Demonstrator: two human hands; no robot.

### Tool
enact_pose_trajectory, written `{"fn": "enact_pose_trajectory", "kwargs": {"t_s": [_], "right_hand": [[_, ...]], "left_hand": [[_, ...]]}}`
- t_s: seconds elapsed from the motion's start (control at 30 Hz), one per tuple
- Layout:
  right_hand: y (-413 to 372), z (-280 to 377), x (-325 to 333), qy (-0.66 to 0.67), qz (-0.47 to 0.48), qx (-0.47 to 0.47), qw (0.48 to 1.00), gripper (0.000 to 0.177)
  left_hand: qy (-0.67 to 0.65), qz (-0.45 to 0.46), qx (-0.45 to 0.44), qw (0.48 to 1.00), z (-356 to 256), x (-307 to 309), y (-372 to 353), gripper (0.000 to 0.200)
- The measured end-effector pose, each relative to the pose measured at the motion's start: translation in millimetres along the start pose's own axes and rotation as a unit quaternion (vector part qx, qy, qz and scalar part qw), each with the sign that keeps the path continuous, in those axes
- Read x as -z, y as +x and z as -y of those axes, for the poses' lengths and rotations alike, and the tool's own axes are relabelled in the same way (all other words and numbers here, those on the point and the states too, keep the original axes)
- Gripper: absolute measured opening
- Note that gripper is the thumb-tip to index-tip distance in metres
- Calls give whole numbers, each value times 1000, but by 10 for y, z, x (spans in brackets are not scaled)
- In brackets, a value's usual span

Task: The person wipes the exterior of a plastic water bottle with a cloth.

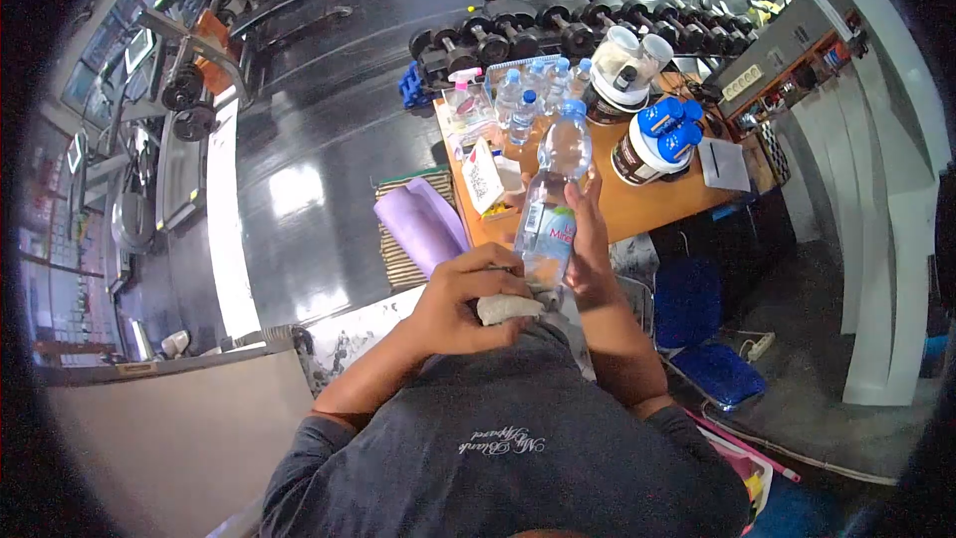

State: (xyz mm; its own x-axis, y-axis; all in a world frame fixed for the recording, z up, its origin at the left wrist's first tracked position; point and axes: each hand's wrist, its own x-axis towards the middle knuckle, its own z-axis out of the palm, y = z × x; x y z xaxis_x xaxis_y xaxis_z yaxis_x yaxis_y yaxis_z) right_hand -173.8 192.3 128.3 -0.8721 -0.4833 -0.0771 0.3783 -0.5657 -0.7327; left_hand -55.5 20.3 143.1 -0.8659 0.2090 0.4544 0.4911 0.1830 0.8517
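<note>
Held upright and slightly tilted in front of me is a clear plastic bottle [565, 154] with a blue cap and a "Le Minerale" label. My right hand [588, 239] grips its right side, the fingers mostly behind it. Near the bottle's base, my left hand [460, 301] is curled around a bunched grey-white cloth [506, 309]. More grey cloth hangs just below the bottle. Beyond it on the wooden table [622, 224] stand several smaller water bottles [523, 115] and a white box [483, 179].
Dark tubs [637, 161] with white lids stand on the table, one topped with blue-lidded containers [672, 127]. A rolled purple mat [423, 224] is left of the table. Blue chair [712, 374] at right; dumbbell rack [518, 35] behind; gym machines [184, 90] at left.
</note>
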Motion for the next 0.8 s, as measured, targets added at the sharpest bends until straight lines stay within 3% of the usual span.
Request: {"fn": "enact_pose_trajectory", "kwargs": {"t_s": [0.03, 0.13, 0.2, 0.3, 0.37, 0.57, 0.67, 0.8], "right_hand": [[13, -44, 56, 2, 7, -12, 1000, 64], [-6, -227, 339, 73, 29, -70, 994, 64], [-73, -313, 439, 98, 86, -35, 991, 54], [-207, -235, 239, 22, 60, -27, 998, 62], [-232, -232, 223, 35, 92, -35, 995, 63], [-246, -189, 318, 21, 149, -24, 988, 66], [-201, -194, 283, 81, 18, 33, 996, 74], [-215, -192, 396, 109, 27, 33, 993, 70]], "left_hand": [[9, -23, 12, 1000, 15, 23, 4, 34], [61, -66, 14, 996, 49, 206, 159, 35], [60, -130, 14, 990, 156, 293, 323, 32], [131, -187, 61, 972, 138, 341, 721, 31], [176, -202, 62, 961, 112, 351, 967, 32], [250, -173, 53, 951, 156, 123, 1045, 32], [229, -118, 32, 966, 39, -113, 741, 36], [179, -95, 23, 979, -25, -151, 639, 33]]}}
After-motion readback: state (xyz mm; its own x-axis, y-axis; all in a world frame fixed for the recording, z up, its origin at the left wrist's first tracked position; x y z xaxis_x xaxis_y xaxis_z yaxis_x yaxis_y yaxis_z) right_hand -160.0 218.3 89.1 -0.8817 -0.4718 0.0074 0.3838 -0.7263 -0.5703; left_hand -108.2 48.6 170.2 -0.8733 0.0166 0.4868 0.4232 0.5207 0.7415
